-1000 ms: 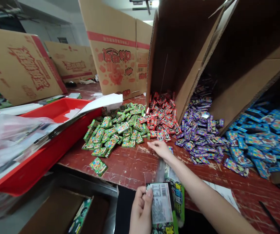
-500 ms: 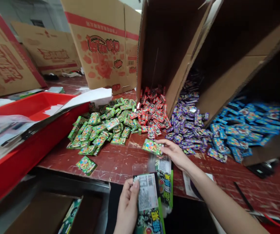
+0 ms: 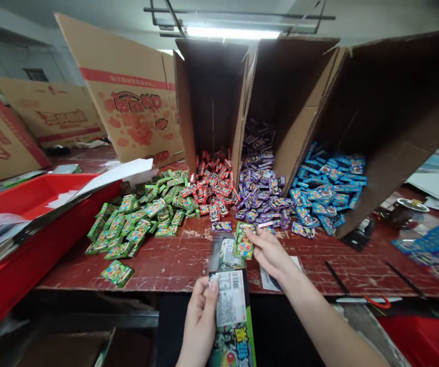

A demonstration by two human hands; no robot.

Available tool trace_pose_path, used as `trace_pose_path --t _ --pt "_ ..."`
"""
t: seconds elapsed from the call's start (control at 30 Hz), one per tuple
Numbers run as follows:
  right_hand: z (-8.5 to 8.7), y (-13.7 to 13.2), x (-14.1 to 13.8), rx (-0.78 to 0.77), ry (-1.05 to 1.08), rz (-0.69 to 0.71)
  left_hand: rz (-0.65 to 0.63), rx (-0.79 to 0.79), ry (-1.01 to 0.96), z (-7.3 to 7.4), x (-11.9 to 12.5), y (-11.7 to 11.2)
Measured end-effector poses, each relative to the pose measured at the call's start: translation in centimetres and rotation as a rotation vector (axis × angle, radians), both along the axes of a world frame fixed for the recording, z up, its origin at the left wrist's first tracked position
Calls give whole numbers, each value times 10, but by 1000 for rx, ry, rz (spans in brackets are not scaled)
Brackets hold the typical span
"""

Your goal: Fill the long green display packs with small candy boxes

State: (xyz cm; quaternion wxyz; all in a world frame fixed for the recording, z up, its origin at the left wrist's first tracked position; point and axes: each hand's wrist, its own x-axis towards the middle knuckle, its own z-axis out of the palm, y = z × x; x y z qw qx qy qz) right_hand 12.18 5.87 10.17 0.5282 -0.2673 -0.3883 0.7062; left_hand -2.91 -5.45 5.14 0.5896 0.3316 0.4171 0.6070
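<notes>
My left hand (image 3: 200, 321) grips a green printed bag (image 3: 231, 316) with a white barcode label, held upright at the table's front edge. My right hand (image 3: 269, 252) pinches a small green candy packet (image 3: 243, 245) just above the bag's clear open top. On the worn red table (image 3: 173, 265) lie heaps of small packets: green (image 3: 143, 216), red (image 3: 212, 186), purple (image 3: 259, 188) and blue (image 3: 326, 188). One stray green packet (image 3: 117, 272) sits near the front edge.
Three open cardboard boxes (image 3: 280, 92) lie tipped on their sides behind the red, purple and blue heaps. Printed cartons (image 3: 128, 102) stand at the back left. A red tray (image 3: 21, 239) with plastic and paper is at left. Scissors (image 3: 360, 293) lie at right.
My right hand picked a green packet off the table and brought it back over the bag's mouth. The view swung right and up.
</notes>
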Motion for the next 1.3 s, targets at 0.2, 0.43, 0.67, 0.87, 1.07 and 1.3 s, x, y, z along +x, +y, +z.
trace_pose_path --t 0.2,0.43,0.67,0.87,1.07,1.3 --pt "10 -12 -13 189 -17 -105 -95 -3 32 8 13 -6" --pt "1 -19 5 498 -524 50 -78 0 51 11 13 -9" --pt "-17 -42 20 513 -624 65 -112 -6 -38 2 14 -16" --pt "-22 -66 13 409 -564 115 -102 0 -37 8 13 -22" --pt "-31 -80 11 348 -478 -35 -30 27 65 11 10 -25" --pt "-63 -100 -8 262 -465 -193 21 63 301 4 0 -18"
